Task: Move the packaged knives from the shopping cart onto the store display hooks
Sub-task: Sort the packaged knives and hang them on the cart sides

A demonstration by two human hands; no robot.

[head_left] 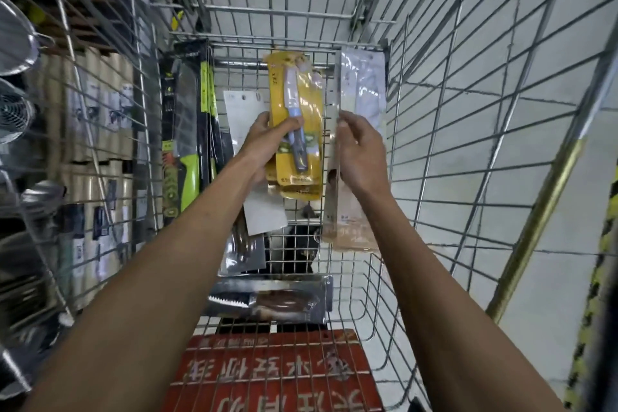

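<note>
Packaged knives (312, 117) in a fanned yellow stack are clamped by the thumb of the left grip (267, 140), with a pale pack (366, 84) pinched edge-on in the right grip (359, 147) beside it, both within the shopping cart (434, 144), where a loose lower pack could slide free and drop.

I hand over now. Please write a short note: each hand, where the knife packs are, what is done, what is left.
Left hand grips a stack of yellow knife packs over the cart. Right hand pinches a white knife pack. In the cart: a green-handled knife pack leaning at the left wall, a serrated knife pack lying flat. Done: nothing visibly hung; no hooks in view. Left: hang the held packs, then the rest.
</note>
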